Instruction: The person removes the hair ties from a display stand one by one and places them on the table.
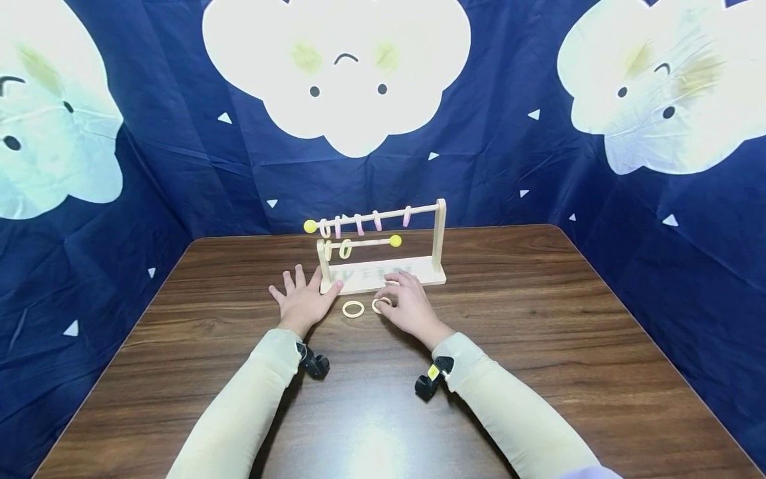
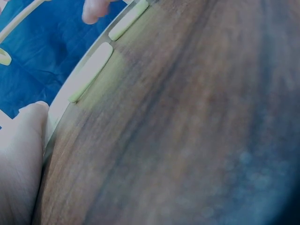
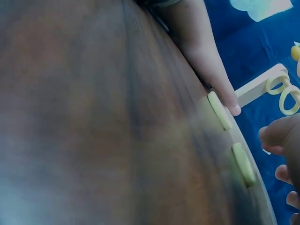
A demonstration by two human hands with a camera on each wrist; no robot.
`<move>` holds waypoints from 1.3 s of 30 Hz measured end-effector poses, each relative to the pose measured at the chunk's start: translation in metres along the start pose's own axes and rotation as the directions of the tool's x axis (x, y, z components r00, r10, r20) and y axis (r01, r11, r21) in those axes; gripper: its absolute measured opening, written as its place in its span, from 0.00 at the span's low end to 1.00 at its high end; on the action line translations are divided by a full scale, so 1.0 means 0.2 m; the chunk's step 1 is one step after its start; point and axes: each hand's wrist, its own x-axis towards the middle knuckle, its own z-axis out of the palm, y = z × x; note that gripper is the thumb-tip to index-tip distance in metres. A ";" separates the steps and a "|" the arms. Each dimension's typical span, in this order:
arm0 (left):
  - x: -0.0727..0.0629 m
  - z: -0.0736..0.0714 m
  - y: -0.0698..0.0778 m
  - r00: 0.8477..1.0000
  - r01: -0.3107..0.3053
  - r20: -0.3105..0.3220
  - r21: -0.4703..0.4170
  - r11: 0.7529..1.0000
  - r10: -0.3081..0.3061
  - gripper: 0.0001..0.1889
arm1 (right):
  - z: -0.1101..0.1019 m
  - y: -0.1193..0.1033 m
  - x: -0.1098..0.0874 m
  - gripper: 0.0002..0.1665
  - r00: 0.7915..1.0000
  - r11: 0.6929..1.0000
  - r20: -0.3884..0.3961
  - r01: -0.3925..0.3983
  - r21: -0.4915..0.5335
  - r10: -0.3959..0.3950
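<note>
A wooden rack point(image 1: 413, 269) with two bars stands near the back of the table. My left hand point(image 1: 301, 304) lies with fingers spread at its left end, the thumb touching the front edge of the base. Two pale yellow rings lie flat in front: the left ring point(image 1: 353, 316) between my hands, the right ring point(image 1: 374, 307) partly hidden under my right fingers. My right hand point(image 1: 411, 311) hovers there with bent fingers; in the right wrist view its thumb point(image 3: 276, 131) stands apart from the right ring point(image 3: 243, 164). Two more yellow rings hang on the lower bar point(image 1: 371, 242).
The upper bar point(image 1: 425, 209) carries one pale yellow ring point(image 1: 324, 229) and several pink rings. Yellow balls cap the bars' free ends, one upper ball point(image 1: 310, 226) and one lower ball point(image 1: 395, 240). A blue curtain point(image 1: 503, 179) with clouds closes off the table's back and sides.
</note>
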 end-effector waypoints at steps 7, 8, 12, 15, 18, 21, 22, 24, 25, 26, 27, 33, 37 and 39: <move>0.00 0.02 0.01 1.000 -0.012 -0.007 0.005 1.000 0.012 0.49 | 0.00 -0.07 0.12 0.13 0.990 0.979 -0.047 -0.127 0.157 0.136; 0.00 0.02 0.01 1.000 -0.015 -0.008 0.003 1.000 0.015 0.49 | 0.00 -0.08 0.14 0.14 0.987 0.974 -0.052 -0.143 0.177 0.155; 0.00 0.02 0.01 1.000 -0.018 -0.012 0.002 1.000 0.018 0.48 | 0.02 -0.11 0.21 0.18 0.980 0.961 -0.090 -0.151 0.233 0.176; 0.00 0.02 0.01 1.000 -0.016 -0.015 0.006 1.000 0.016 0.49 | 0.05 -0.13 0.25 0.20 0.978 0.955 -0.113 -0.143 0.261 0.178; 0.00 0.02 0.01 1.000 -0.013 -0.014 0.012 1.000 0.013 0.49 | 0.08 -0.16 0.28 0.22 0.974 0.945 -0.125 -0.147 0.293 0.191; 0.00 0.02 0.01 1.000 -0.013 -0.010 0.019 1.000 0.013 0.50 | 0.10 -0.18 0.30 0.23 0.969 0.933 -0.130 -0.159 0.323 0.210; 0.00 0.02 0.01 1.000 -0.013 -0.009 0.018 1.000 0.013 0.50 | 0.11 -0.18 0.31 0.23 0.967 0.929 -0.131 -0.164 0.333 0.218; 0.00 0.01 0.01 1.000 -0.010 -0.008 0.023 1.000 0.010 0.50 | 0.12 -0.19 0.32 0.23 0.963 0.919 -0.136 -0.175 0.353 0.235; 0.00 0.01 0.01 1.000 -0.008 -0.010 0.025 1.000 0.009 0.50 | 0.13 -0.20 0.32 0.22 0.960 0.917 -0.140 -0.178 0.358 0.241; 0.00 0.01 0.01 1.000 -0.009 -0.012 0.025 1.000 0.009 0.50 | 0.14 -0.20 0.33 0.22 0.958 0.915 -0.145 -0.181 0.361 0.247; 0.01 0.01 0.01 1.000 -0.007 -0.014 0.024 1.000 0.007 0.50 | 0.14 -0.20 0.34 0.22 0.956 0.914 -0.152 -0.180 0.364 0.249; 0.01 0.00 0.01 1.000 -0.003 -0.019 0.026 1.000 0.004 0.50 | 0.17 -0.21 0.37 0.19 0.948 0.913 -0.199 -0.161 0.375 0.249; 0.01 0.00 0.00 1.000 -0.002 -0.014 0.021 1.000 0.002 0.50 | 0.18 -0.22 0.38 0.17 0.941 0.901 -0.204 -0.173 0.398 0.271; 0.01 0.00 -0.01 1.000 0.000 -0.008 0.018 1.000 0.000 0.50 | 0.19 -0.23 0.39 0.15 0.937 0.898 -0.209 -0.178 0.402 0.279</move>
